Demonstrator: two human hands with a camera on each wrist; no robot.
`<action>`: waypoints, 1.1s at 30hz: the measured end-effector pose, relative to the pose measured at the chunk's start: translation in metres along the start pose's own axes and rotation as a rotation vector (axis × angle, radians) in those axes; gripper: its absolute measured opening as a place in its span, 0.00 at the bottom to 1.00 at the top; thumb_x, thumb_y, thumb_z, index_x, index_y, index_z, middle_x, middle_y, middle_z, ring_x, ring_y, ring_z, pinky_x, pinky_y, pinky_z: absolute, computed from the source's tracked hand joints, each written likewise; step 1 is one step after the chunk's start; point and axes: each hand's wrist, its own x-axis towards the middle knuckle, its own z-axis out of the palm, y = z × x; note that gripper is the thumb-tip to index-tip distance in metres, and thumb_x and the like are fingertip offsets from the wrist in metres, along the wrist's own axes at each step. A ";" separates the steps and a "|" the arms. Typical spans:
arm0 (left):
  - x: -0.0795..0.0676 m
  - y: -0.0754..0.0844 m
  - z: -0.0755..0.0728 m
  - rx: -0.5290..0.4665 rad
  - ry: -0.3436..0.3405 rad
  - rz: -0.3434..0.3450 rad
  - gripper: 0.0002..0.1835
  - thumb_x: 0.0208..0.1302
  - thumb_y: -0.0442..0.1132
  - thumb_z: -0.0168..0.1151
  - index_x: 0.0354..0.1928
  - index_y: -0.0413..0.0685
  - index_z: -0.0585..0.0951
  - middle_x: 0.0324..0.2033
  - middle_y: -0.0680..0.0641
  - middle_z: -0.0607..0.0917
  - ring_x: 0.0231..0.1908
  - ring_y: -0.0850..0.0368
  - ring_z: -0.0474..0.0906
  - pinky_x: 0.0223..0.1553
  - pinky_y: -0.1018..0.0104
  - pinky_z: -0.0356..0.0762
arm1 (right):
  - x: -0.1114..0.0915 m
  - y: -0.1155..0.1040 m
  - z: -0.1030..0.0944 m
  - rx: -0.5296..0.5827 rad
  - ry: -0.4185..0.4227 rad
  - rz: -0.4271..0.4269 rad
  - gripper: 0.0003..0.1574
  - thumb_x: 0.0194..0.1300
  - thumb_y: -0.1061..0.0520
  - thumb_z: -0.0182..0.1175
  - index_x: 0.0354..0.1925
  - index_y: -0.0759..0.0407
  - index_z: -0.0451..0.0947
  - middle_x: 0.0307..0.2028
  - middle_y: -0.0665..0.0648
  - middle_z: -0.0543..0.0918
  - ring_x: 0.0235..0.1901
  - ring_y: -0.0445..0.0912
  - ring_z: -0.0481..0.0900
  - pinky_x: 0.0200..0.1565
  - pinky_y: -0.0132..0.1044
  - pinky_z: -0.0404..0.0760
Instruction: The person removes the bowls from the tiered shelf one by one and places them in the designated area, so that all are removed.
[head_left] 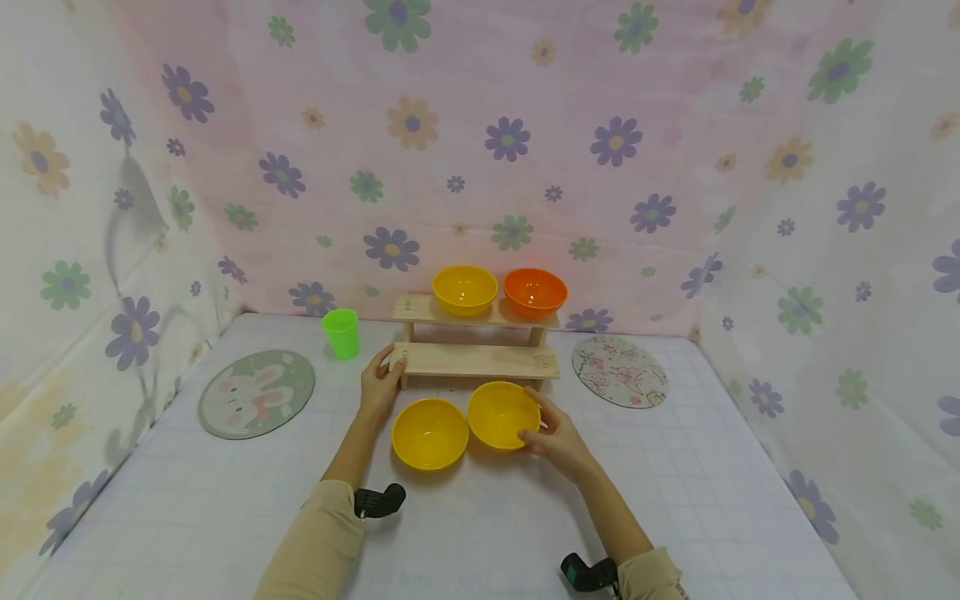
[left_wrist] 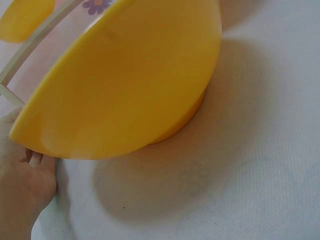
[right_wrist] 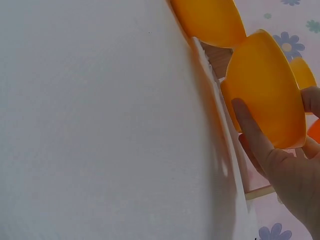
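In the head view my left hand (head_left: 381,390) grips the left end of the lower board of a two-step wooden stand (head_left: 476,360), thumb on top. The fingers of my right hand (head_left: 561,443) hold a yellow bowl (head_left: 504,415) by its right side, thumb near the rim. Just left of it, a second yellow bowl (head_left: 430,434) sits upright on the table; this bowl (left_wrist: 125,85) partly covers my left hand in the left wrist view. Whether the held bowl (right_wrist: 267,95) touches the table, I cannot tell.
On the stand's upper board sit another yellow bowl (head_left: 465,292) and an orange bowl (head_left: 536,293). A green cup (head_left: 342,334) stands left of the stand. Round mats, one with a rabbit (head_left: 257,394) and one with a pink drawing (head_left: 620,372), lie either side. Flowered cloth (head_left: 570,217) hangs behind.
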 end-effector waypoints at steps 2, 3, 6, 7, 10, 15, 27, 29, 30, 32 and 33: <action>0.000 0.000 0.000 0.000 0.007 -0.001 0.26 0.66 0.35 0.56 0.66 0.40 0.67 0.51 0.27 0.77 0.32 0.67 0.75 0.34 0.81 0.72 | 0.002 0.006 -0.001 -0.019 0.009 -0.008 0.47 0.59 0.70 0.57 0.72 0.55 0.52 0.69 0.67 0.54 0.55 0.56 0.66 0.41 0.31 0.79; -0.001 0.000 0.000 0.000 0.009 -0.003 0.26 0.66 0.34 0.56 0.66 0.40 0.67 0.51 0.27 0.76 0.33 0.66 0.75 0.34 0.81 0.72 | 0.001 0.007 -0.001 -0.026 0.013 -0.008 0.47 0.58 0.69 0.57 0.72 0.54 0.52 0.70 0.66 0.54 0.55 0.56 0.66 0.40 0.31 0.79; -0.001 -0.001 -0.001 0.003 0.010 -0.010 0.26 0.66 0.34 0.56 0.66 0.41 0.67 0.51 0.27 0.76 0.36 0.64 0.76 0.35 0.81 0.72 | 0.000 0.009 0.000 -0.040 0.017 -0.020 0.46 0.57 0.69 0.58 0.71 0.55 0.54 0.71 0.64 0.53 0.57 0.57 0.63 0.40 0.30 0.78; -0.001 -0.001 -0.001 0.007 0.013 -0.012 0.26 0.66 0.35 0.56 0.66 0.41 0.67 0.51 0.27 0.76 0.36 0.64 0.76 0.35 0.81 0.72 | 0.000 0.009 0.000 -0.045 0.020 -0.024 0.47 0.57 0.69 0.58 0.71 0.55 0.54 0.71 0.63 0.53 0.58 0.58 0.63 0.41 0.30 0.78; -0.001 -0.002 -0.001 0.012 0.014 -0.015 0.26 0.66 0.35 0.57 0.66 0.41 0.67 0.51 0.27 0.77 0.36 0.64 0.76 0.35 0.81 0.72 | -0.002 0.010 0.000 -0.057 0.021 -0.040 0.47 0.56 0.69 0.59 0.71 0.57 0.54 0.71 0.62 0.52 0.60 0.59 0.61 0.43 0.30 0.78; 0.000 -0.001 -0.001 0.013 0.014 -0.015 0.26 0.66 0.36 0.57 0.66 0.42 0.67 0.51 0.28 0.76 0.36 0.64 0.76 0.36 0.81 0.72 | -0.004 0.012 0.000 -0.056 0.019 -0.040 0.47 0.56 0.69 0.59 0.71 0.58 0.53 0.72 0.61 0.51 0.64 0.60 0.58 0.49 0.31 0.76; -0.001 -0.001 0.000 0.022 0.016 -0.028 0.26 0.66 0.36 0.57 0.66 0.43 0.67 0.53 0.29 0.76 0.43 0.54 0.76 0.37 0.79 0.73 | -0.006 0.018 -0.002 -0.047 0.030 0.009 0.48 0.56 0.69 0.59 0.72 0.55 0.53 0.71 0.64 0.53 0.59 0.58 0.62 0.43 0.30 0.78; -0.001 -0.001 0.000 0.019 0.013 -0.025 0.26 0.66 0.36 0.57 0.66 0.42 0.67 0.52 0.28 0.76 0.42 0.55 0.77 0.37 0.80 0.73 | -0.007 0.018 -0.002 -0.052 0.017 0.003 0.47 0.57 0.68 0.58 0.72 0.55 0.52 0.71 0.65 0.52 0.59 0.58 0.63 0.44 0.29 0.78; -0.001 -0.001 0.000 0.019 0.013 -0.023 0.26 0.66 0.36 0.57 0.66 0.42 0.67 0.52 0.28 0.76 0.42 0.55 0.77 0.37 0.80 0.73 | -0.007 0.018 -0.003 -0.056 0.010 0.001 0.47 0.58 0.68 0.58 0.72 0.56 0.51 0.71 0.66 0.52 0.59 0.58 0.63 0.44 0.29 0.78; 0.000 -0.001 0.000 0.015 0.014 -0.022 0.26 0.66 0.36 0.57 0.66 0.42 0.67 0.52 0.28 0.76 0.43 0.54 0.77 0.37 0.80 0.73 | -0.007 0.018 -0.003 -0.063 -0.003 -0.004 0.47 0.59 0.67 0.57 0.72 0.57 0.50 0.71 0.67 0.51 0.59 0.59 0.62 0.44 0.30 0.78; -0.001 -0.001 0.000 0.015 0.014 -0.023 0.26 0.66 0.36 0.57 0.66 0.42 0.67 0.52 0.28 0.76 0.44 0.53 0.77 0.38 0.79 0.73 | -0.007 0.018 -0.003 -0.064 -0.010 -0.005 0.46 0.60 0.67 0.57 0.72 0.57 0.50 0.71 0.67 0.50 0.60 0.60 0.62 0.45 0.30 0.78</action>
